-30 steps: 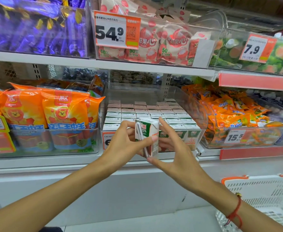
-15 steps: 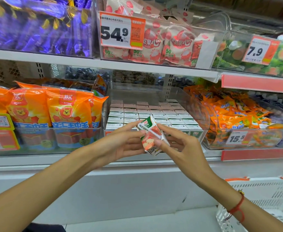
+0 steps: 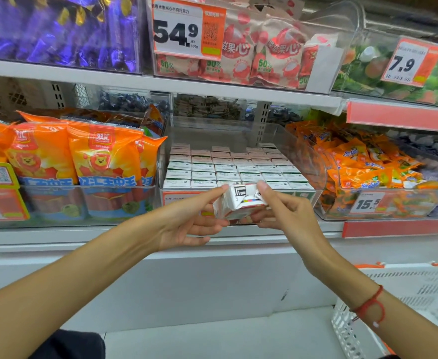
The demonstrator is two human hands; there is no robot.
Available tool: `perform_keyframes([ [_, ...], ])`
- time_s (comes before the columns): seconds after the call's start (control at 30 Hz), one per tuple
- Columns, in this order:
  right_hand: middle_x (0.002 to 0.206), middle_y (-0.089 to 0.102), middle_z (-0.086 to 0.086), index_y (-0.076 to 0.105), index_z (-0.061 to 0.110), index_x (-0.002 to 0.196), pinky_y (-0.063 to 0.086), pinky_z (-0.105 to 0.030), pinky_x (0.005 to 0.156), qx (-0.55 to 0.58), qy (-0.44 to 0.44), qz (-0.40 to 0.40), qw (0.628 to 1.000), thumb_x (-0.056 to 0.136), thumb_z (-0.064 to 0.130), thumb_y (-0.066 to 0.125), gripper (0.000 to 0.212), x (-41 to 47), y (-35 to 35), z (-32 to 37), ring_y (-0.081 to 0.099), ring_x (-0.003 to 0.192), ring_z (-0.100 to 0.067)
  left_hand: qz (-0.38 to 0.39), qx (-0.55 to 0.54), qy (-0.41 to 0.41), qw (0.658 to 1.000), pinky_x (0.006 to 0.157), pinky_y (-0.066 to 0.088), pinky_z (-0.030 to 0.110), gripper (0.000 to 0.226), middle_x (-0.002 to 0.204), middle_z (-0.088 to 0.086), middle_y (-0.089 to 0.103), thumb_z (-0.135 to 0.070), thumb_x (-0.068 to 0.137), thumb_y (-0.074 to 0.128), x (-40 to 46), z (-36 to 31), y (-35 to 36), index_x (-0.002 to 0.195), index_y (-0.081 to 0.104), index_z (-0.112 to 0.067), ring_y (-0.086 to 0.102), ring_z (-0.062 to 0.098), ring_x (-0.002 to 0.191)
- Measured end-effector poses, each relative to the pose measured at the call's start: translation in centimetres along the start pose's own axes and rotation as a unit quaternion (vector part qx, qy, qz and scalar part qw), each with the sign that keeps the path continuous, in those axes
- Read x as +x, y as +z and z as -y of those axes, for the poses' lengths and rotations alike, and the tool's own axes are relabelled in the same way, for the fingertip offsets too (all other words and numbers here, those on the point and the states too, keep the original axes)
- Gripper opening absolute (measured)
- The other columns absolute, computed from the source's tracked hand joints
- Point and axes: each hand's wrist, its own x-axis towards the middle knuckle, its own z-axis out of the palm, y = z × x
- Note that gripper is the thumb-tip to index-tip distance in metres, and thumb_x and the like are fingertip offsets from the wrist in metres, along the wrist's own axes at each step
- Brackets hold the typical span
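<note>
Two hands meet on one small carton (image 3: 240,201) in the head view. Your left hand (image 3: 186,224) pinches its left end, thumb on top and fingers curled underneath. Your right hand (image 3: 289,217) grips the right end the same way, thumb tip pressed on the upper corner. You hold the carton tipped on its side in the air, with a white folded end carrying a strip of colour marks turned up towards you. It sits just in front of the clear bin (image 3: 309,161) on the middle shelf (image 3: 83,235), touching neither.

Inside that bin, rows of matching cartons (image 3: 228,168) stand packed tight, tops up. Left of the bin stand orange bags (image 3: 104,154) printed with a lion, and right of it lies a heap of small orange packets (image 3: 355,161) behind a 15.5 price tag (image 3: 368,203). On the shelf above, you see purple-wrapped sweets (image 3: 57,29) at the left, pink and white packs (image 3: 264,55) behind a 54.9 price tag (image 3: 186,29), and a 7.9 price tag (image 3: 409,63) at the right.

A red cord (image 3: 370,304) circles your right wrist, and a white basket (image 3: 414,291) sits low at your right.
</note>
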Motion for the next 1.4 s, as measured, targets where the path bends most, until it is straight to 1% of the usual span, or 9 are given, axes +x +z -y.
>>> perform_keyframes([
  [0.2, 0.062, 0.062, -0.01, 0.07, 0.023, 0.053, 0.052, -0.015, 0.054, -0.035, 0.033, 0.007, 0.999, 0.071, 0.068, 0.056, 0.05, 0.1, -0.2, 0.1, 0.059, 0.053, -0.009, -0.009, -0.01, 0.0, 1.0, 0.046, 0.05, 0.018, 0.063, 0.085, 0.001, 0.077, -0.065, 0.078, 0.061, -0.4, -0.2, 0.6, 0.117, 0.054, -0.016, 0.065, 0.004, 0.056],
  [0.4, 0.092, 0.075, 0.008, 0.067, 0.052, 0.106, 0.056, -0.018, 0.069, 0.034, 0.035, 0.114, 0.992, 0.078, 0.059, 0.056, 0.031, -0.1, -0.3, 0.3, 0.071, 0.087, -0.008, -0.059, -0.023, 0.171, 0.983, 0.065, 0.059, 0.025, 0.036, 0.101, 0.002, 0.076, -0.038, 0.09, 0.064, -0.7, 0.0, 1.3, 0.124, 0.052, -0.033, 0.073, 0.012, 0.087],
  [0.53, 0.092, 0.075, 0.013, 0.056, 0.036, 0.127, 0.052, -0.012, 0.073, 0.042, -0.014, 0.061, 0.997, 0.069, 0.044, 0.071, 0.06, -0.1, -0.1, 0.0, 0.07, 0.089, -0.002, -0.066, -0.018, 0.297, 0.953, 0.081, 0.059, 0.028, 0.044, 0.104, 0.0, 0.075, -0.026, 0.091, 0.065, -1.0, -0.3, 1.5, 0.13, 0.049, -0.038, 0.072, 0.012, 0.093],
  [0.7, 0.097, 0.072, 0.018, 0.063, 0.04, 0.107, 0.055, -0.018, 0.073, -0.061, -0.141, -0.03, 0.988, 0.075, 0.02, 0.081, 0.042, -0.3, 0.3, 0.0, 0.068, 0.092, -0.005, -0.135, -0.074, 0.298, 0.942, 0.07, 0.058, 0.019, 0.023, 0.094, -0.004, 0.076, -0.031, 0.092, 0.063, -0.7, 0.5, 2.3, 0.113, 0.063, -0.022, 0.073, 0.006, 0.083],
  [0.8, 0.103, 0.062, 0.01, 0.061, 0.027, 0.123, 0.056, -0.032, 0.071, -0.228, -0.266, -0.07, 0.934, 0.077, 0.019, 0.081, 0.051, -0.5, 0.4, -0.1, 0.061, 0.098, -0.012, -0.082, -0.13, 0.263, 0.952, 0.071, 0.059, 0.021, 0.023, 0.081, -0.012, 0.076, -0.042, 0.099, 0.047, -0.6, 0.4, 3.4, 0.093, 0.065, -0.03, 0.073, 0.007, 0.081],
  [0.97, 0.101, 0.058, 0.004, 0.062, 0.021, 0.122, 0.054, -0.04, 0.069, -0.275, -0.3, -0.086, 0.909, 0.071, 0.021, 0.086, 0.057, -0.3, 0.4, -0.3, 0.058, 0.095, -0.017, -0.048, -0.093, 0.286, 0.953, 0.073, 0.056, 0.018, 0.036, 0.084, -0.015, 0.075, -0.059, 0.093, 0.04, -0.5, 0.2, 4.0, 0.087, 0.068, -0.037, 0.071, 0.0, 0.086],
  [1.13, 0.111, 0.054, 0.017, 0.059, 0.027, 0.126, 0.056, -0.038, 0.081, -0.232, -0.253, 0.015, 0.939, 0.078, 0.034, 0.078, 0.052, -0.4, 0.2, 0.0, 0.058, 0.105, -0.01, -0.01, -0.046, 0.319, 0.947, 0.081, 0.057, 0.025, 0.04, 0.106, -0.012, 0.073, -0.052, 0.09, 0.049, 0.0, 1.0, 3.7, 0.124, 0.058, -0.034, 0.069, 0.005, 0.099],
  [1.23, 0.117, 0.052, 0.03, 0.053, 0.042, 0.128, 0.049, -0.035, 0.097, -0.162, -0.196, 0.036, 0.966, 0.085, 0.054, 0.058, 0.044, 0.6, -0.8, 1.1, 0.051, 0.118, 0.001, 0.029, -0.007, 0.3, 0.954, 0.095, 0.052, 0.036, 0.049, 0.113, -0.01, 0.072, -0.063, 0.086, 0.047, 0.7, -0.2, 2.1, 0.124, 0.062, -0.036, 0.068, 0.009, 0.105],
  [1.4, 0.141, 0.034, 0.031, 0.037, 0.051, 0.136, 0.039, -0.019, 0.104, -0.156, -0.16, 0.118, 0.968, 0.075, 0.051, 0.064, 0.066, 3.1, -2.4, 2.7, 0.037, 0.132, 0.007, 0.136, 0.05, 0.251, 0.957, 0.08, 0.056, 0.025, 0.061, 0.109, 0.001, 0.074, -0.08, 0.065, 0.061, 2.2, -2.4, 1.1, 0.103, 0.075, -0.035, 0.07, 0.014, 0.099],
])
